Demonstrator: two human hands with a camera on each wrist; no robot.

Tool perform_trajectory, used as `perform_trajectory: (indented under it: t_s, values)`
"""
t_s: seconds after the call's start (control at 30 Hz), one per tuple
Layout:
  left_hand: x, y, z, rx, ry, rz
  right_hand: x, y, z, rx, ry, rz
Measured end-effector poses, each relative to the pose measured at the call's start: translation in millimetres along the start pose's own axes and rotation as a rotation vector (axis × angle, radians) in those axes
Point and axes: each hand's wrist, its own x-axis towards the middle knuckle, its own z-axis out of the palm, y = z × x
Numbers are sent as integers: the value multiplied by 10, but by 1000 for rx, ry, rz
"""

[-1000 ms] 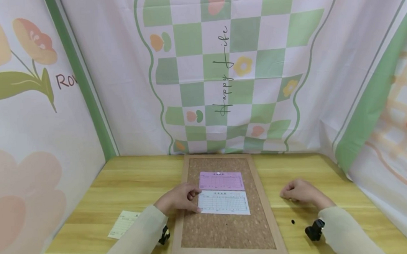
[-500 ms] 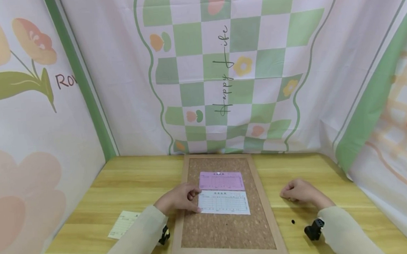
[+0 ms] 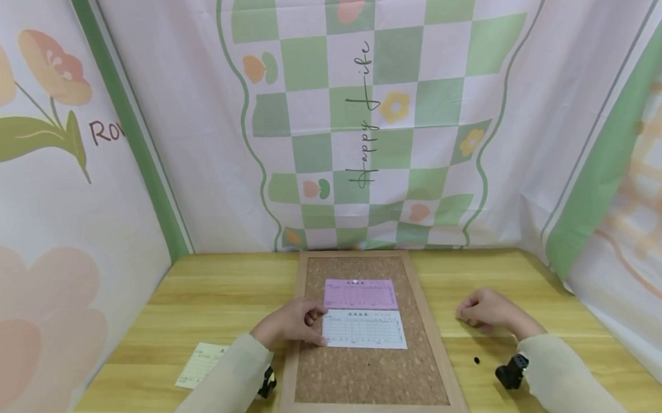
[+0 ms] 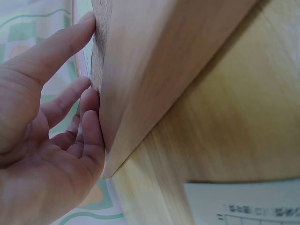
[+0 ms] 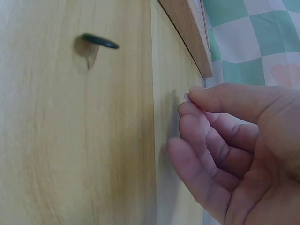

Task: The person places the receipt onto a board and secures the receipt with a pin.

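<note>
A white form slip [image 3: 365, 330] lies on a wood-framed corkboard [image 3: 368, 379], just below a pink slip [image 3: 361, 297] that has a white thumbtack [image 3: 355, 282] at its top. My left hand [image 3: 292, 321] reaches over the board's left frame; its thumb and index fingertip rest at the white slip's left edge. The other left fingers bend loosely by the frame in the left wrist view. To the right of the board, my right hand [image 3: 492, 313] is low over the table, pinching a small pale thumbtack [image 5: 187, 97] between thumb and index finger, mostly hidden.
A black thumbtack [image 3: 476, 360] lies on the wooden table [image 3: 228, 280] near the right wrist. A yellow slip [image 3: 200, 365] sits left of the board, partly under the left sleeve. Printed curtains [image 3: 354, 112] hang behind and at both sides.
The right hand's fingers have shifted very slightly. The left hand, slips and board stay where they were.
</note>
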Motion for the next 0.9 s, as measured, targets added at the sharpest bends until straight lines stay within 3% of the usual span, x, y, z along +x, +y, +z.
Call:
perform_trajectory:
  t_s: [0.9]
  values:
    - [14,-28,-2,0,-4,17,9,-128,-49,63,-53,-63]
